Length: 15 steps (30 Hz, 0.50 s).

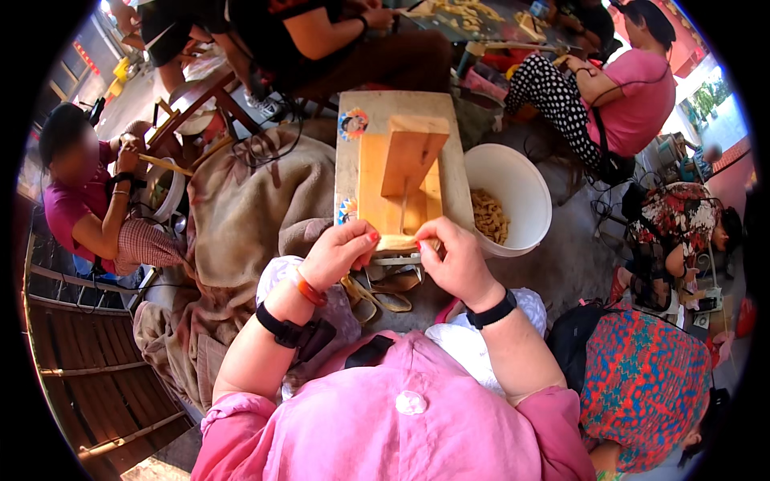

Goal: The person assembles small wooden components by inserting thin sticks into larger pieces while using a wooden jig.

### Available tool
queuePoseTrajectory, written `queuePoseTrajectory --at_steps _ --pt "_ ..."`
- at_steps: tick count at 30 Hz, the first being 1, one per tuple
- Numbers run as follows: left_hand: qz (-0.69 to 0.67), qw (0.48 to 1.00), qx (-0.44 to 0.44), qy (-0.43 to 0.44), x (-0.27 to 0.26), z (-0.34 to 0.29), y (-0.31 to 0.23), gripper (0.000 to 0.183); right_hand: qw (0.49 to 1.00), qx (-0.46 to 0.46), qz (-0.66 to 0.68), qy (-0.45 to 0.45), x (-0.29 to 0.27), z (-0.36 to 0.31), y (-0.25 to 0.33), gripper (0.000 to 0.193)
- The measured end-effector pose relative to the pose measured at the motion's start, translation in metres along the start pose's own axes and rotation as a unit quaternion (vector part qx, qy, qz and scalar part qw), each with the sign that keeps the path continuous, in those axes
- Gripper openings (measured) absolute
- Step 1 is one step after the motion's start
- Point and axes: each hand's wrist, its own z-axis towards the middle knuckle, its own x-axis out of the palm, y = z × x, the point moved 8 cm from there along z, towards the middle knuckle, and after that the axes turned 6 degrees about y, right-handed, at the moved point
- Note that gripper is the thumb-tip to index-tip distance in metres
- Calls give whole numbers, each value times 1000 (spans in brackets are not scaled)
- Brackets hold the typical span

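A short, pale tan strip (398, 242) lies across the near edge of a wooden board (372, 184). Its left end is pinched between the thumb and fingers of my left hand (341, 252). My right hand (459, 260) pinches the other end, thumb against forefinger. Just beyond my fingers, a wooden block (414, 156) stands tilted over the board, with a thin rod beneath it. Both rest on a pale, narrow bench (433, 101) with stickers along its left side. What the strip is made of I cannot make out.
Right of the bench stands a white bucket (521, 228) holding many tan curled pieces (488, 215). A brown blanket (261, 188) is heaped at the left. Several people sit around, one in pink (638, 100) at the far right. A table (457, 24) with more tan pieces stands beyond.
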Motion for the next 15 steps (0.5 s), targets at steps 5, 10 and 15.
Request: queuePoseTrajectory --at_steps 5,10,15 --pt "158 971 103 -147 -12 26 -32 20 999 25 0 -45 0 28 -32 9" --pt "246 944 80 -204 -33 16 -16 18 983 12 -150 -105 -21 5 -79 10" --pt "-24 998 53 -16 17 -13 -23 14 954 -30 -256 -153 -53 -13 -42 37"
